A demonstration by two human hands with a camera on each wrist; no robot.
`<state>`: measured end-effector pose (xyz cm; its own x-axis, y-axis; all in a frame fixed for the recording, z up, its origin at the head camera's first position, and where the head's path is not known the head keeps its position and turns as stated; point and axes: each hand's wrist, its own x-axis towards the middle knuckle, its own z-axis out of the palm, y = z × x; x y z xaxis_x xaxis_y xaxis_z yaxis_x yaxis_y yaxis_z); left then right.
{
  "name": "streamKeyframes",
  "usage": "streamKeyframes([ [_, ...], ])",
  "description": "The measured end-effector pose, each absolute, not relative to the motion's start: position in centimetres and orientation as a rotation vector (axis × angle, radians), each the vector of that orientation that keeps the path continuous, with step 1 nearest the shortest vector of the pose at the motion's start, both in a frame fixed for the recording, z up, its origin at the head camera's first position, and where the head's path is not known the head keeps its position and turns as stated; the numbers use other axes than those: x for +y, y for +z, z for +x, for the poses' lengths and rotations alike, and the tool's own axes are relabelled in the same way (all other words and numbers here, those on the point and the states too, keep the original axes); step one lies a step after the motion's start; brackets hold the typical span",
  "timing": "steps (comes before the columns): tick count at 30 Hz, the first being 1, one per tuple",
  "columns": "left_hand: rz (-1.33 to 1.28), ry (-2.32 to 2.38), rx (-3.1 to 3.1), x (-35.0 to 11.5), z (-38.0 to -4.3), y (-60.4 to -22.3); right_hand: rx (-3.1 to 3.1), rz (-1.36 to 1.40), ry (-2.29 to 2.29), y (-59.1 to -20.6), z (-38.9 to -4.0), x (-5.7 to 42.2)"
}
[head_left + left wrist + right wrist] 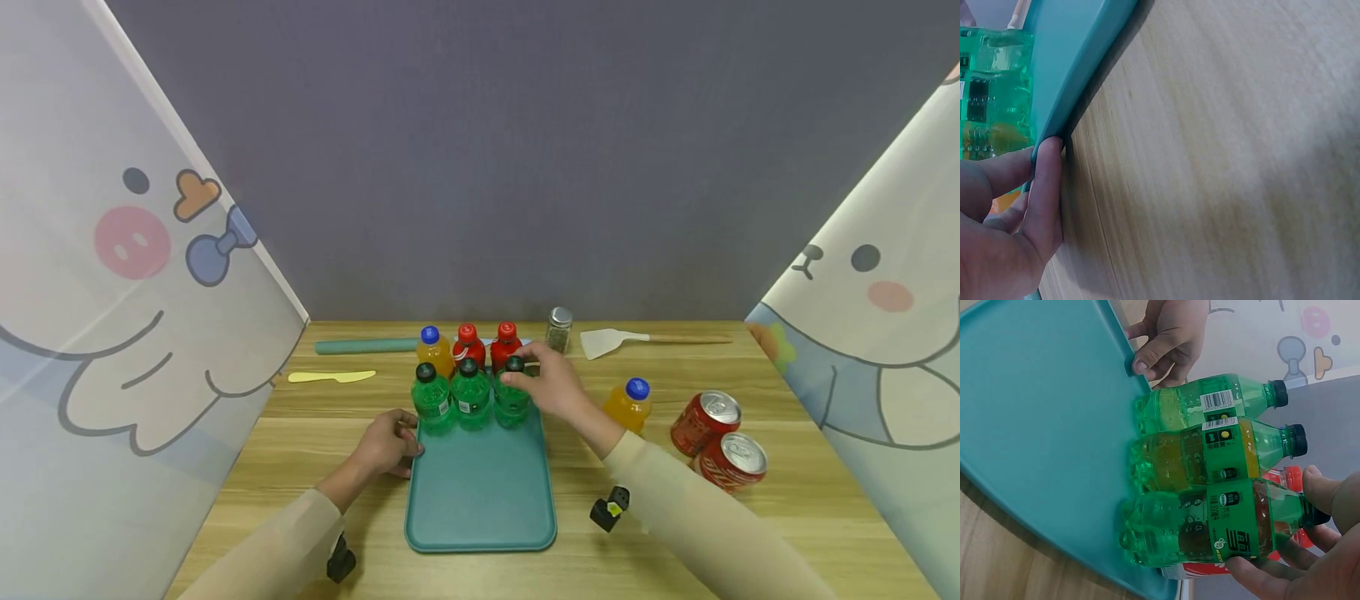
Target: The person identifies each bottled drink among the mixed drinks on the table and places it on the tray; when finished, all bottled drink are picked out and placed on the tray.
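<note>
A teal tray (482, 492) lies on the table, with a row of green bottles with black caps standing across its far part. My left hand (390, 443) pinches the tray's left rim between thumb and fingers, as the left wrist view shows. At the right end of the row, my right hand (551, 382) holds a green bottle (1200, 522) around its neck and upper side; it stands upright beside the middle green bottle (471, 400). The left green bottle (432, 400) is nearest my left hand. Behind them are an orange-drink bottle (435, 357) and two red-capped bottles (468, 347).
Right of the tray stand another orange-drink bottle (628, 404) and two red cans (705, 423). Toward the back wall lie a white spatula (603, 341), a spice jar (558, 329) and a teal rod (363, 346). A yellow knife (330, 377) lies at left.
</note>
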<state>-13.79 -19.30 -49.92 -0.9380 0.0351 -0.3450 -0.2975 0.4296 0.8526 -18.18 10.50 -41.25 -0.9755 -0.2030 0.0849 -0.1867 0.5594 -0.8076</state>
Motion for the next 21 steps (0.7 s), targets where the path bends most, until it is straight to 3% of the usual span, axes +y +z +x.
streamKeyframes([
  [11,-0.234,1.517,2.368,-19.3,-13.8,-50.0,2.750,-0.344,-1.431,-41.7,-17.8,10.3],
  [21,-0.247,1.514,2.365,-19.3,-13.9,-50.1,2.755,-0.530,-1.214,-40.1,-16.9,11.6],
])
